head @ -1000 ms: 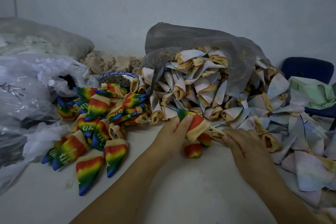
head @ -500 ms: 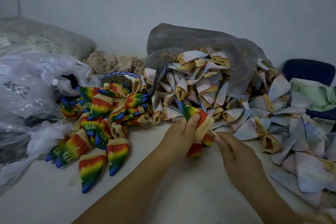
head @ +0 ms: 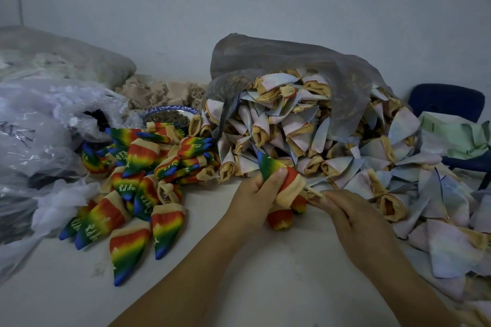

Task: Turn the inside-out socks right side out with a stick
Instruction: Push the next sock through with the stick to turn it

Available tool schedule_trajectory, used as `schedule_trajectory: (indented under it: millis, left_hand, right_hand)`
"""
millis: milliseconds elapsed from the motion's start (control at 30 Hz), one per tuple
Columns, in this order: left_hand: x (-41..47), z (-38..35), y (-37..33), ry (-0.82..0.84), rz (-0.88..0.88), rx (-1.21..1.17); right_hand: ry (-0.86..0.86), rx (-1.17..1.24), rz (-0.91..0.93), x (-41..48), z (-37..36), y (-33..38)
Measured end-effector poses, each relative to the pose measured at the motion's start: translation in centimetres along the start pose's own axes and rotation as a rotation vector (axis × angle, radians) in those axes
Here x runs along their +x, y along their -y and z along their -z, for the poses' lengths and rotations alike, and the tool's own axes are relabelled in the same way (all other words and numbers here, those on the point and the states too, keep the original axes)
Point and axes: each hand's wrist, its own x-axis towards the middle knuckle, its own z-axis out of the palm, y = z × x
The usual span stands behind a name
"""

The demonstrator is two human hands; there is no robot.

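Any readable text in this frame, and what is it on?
"HAPPY": white letters on the rainbow socks piled left.
Dark marks on the clear plastic bag: too blurred to read.
Blue pattern on the bowl rim: unreadable.
Sock held in the left hand: no legible lettering.

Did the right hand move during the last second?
Yes. Against the unmoved pale sock heap, the right hand slid slightly leftward, closer to the left hand.

I see rainbow socks [head: 138,180], white lettering, tan cuffs; pale socks [head: 305,125] washed pink-blue, tan cuffs; held sock [head: 275,168] green-to-red, tan cuff; stick [head: 311,190] pale tan; bag [head: 292,61] smoky grey; counter [head: 265,287] white; chair [head: 446,102] navy; cloth [head: 457,135] mint green; bowl [head: 170,109] blue-rimmed.
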Motion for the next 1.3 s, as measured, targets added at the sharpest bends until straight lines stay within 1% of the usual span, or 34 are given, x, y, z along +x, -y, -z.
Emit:
schedule_trajectory:
  millis: [100,167,267,400,533,600,733,800,867,1033,1133,1200,1300]
  left_hand:
    - [-0.2,-0.4,0.0,0.024,0.035,0.049]
    - [-0.1,-0.9,-0.1,0.015,0.045,0.113]
    - [0.0,-1.1,-0.3,0.004,0.061,0.122]
    - [0.0,-1.1,0.5,-0.043,0.068,0.120]
    - [-0.1,-0.9,0.7,-0.050,0.053,0.006]
    - [-0.1,-0.7,0.8,-0.032,0.037,-0.022]
    - [-0.4,-0.6,0.0,-0.063,-0.022,0.037]
    - [-0.3,-0.5,-0.1,-0.077,-0.080,-0.041]
    - [-0.1,-0.2,0.0,-0.081,-0.095,-0.109]
    - [0.1,0.1,0.1,0.022,-0.015,-0.309]
    - [-0.2,0.0,-0.4,0.086,-0.005,-0.337]
    - [-0.2,-0.1,-0.5,0.083,0.008,-0.348]
    - [-0.1,-0.1,-0.7,0.037,0.070,-0.409]
  right_hand:
    - [-0.018,0.029,-0.005,-0.2,-0.4,0.6]
    - [-0.011,0.068,-0.083,-0.5,-1.1,1.2]
    - [-0.005,0.004,-0.192,-0.8,-1.9,2.0]
    - [0.047,-0.035,-0.165,-0.7,-2.0,1.8]
    - [0.053,-0.020,-0.176,-0.8,-2.0,1.5]
    - [0.029,0.015,-0.171,-0.8,-1.9,1.5]
    - [-0.009,0.180,-0.180,-0.7,-1.7,1.5]
    - [-0.022,0.270,-0.167,-0.7,-1.5,1.5]
    - [-0.003,0.328,-0.144,-0.7,-1.3,1.7]
    - [0.101,0.359,-0.125,-1.0,-1.8,2.5]
    - [0.120,0.362,-0.120,-1.0,-2.0,2.4]
    - [0.121,0.347,-0.124,-1.0,-2.0,2.3]
    - [0.137,0.314,-0.131,-0.9,-2.0,2.1]
